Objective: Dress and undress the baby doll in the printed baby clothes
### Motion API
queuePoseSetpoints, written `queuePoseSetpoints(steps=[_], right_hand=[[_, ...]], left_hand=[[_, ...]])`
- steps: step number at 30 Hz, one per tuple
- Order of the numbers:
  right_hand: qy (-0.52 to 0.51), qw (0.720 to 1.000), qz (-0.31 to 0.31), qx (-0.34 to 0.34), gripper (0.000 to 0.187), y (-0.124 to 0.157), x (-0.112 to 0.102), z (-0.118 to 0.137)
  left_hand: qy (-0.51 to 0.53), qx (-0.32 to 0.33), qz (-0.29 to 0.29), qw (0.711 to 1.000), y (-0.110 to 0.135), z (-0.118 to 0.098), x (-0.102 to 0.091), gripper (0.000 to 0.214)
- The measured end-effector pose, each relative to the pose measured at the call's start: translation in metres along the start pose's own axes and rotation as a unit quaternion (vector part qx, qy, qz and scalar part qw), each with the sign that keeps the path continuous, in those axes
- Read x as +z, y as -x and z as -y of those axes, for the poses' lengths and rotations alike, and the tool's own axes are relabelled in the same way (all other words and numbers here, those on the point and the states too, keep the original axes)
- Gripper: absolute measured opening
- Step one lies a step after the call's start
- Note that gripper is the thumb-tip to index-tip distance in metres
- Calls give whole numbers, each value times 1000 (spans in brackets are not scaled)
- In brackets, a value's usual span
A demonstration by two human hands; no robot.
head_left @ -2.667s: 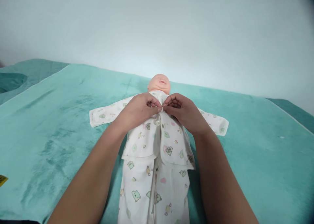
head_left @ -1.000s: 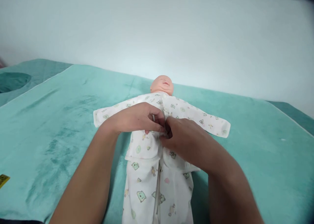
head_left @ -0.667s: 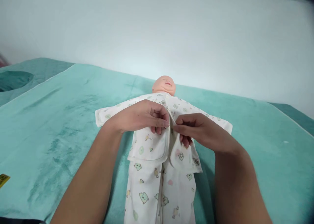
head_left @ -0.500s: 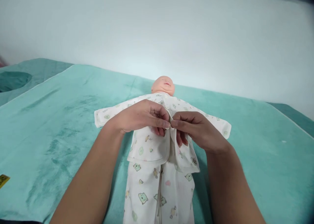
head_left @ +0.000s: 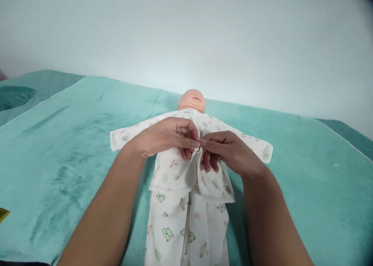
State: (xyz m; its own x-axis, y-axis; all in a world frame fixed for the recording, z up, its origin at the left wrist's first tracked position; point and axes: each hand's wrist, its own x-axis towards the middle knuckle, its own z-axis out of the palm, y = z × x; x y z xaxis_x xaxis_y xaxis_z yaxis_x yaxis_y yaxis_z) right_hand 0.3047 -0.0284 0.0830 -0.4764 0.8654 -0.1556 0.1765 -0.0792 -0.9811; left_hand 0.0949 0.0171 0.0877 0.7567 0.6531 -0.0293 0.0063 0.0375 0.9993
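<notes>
Shirt [head_left: 175,172], hands [head_left: 171,136] [head_left: 229,151] across front, doll [head_left: 192,99], blanket [head_left: 309,180]

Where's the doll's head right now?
In the head view, the doll's head is near the middle, at the far end of the patterned top, beyond the left hand and right hand.

A pale wall [head_left: 186,37] rises behind the teal cloth [head_left: 323,188].

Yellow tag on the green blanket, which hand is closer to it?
Left. The left hand pinches the jacket front, above and right of the yellow tag in the picture; the right hand, also there, is farther right.
</notes>
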Motion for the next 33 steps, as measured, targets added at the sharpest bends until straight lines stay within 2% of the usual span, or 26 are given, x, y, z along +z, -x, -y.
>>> queuePoseSetpoints(steps=[3,7,13,19,24,33], right_hand=[[-3,1000,5,0,38,0,-2,0],[24,1000,-2,-6,22,1,-3,-1],[90,992,-79,-37,13,0,7,0],[162,978,-116,-61,16,-3,13,0],[170,981,-86,-44,18,-1,9,1],[60,996,-38,-58,22,-1,1,-3]], left_hand=[[-9,-3,-5,1000,0,0,0,7],[-20,-6,-8,1000,1,0,-1,9],[-38,-6,-12,999,1,0,-1,4],[-92,-41,-9,995,4,-5,0,13],[-109,-38,-13,993,4,-6,2,9],[-49,2,9,999,2,2,-3,14]])
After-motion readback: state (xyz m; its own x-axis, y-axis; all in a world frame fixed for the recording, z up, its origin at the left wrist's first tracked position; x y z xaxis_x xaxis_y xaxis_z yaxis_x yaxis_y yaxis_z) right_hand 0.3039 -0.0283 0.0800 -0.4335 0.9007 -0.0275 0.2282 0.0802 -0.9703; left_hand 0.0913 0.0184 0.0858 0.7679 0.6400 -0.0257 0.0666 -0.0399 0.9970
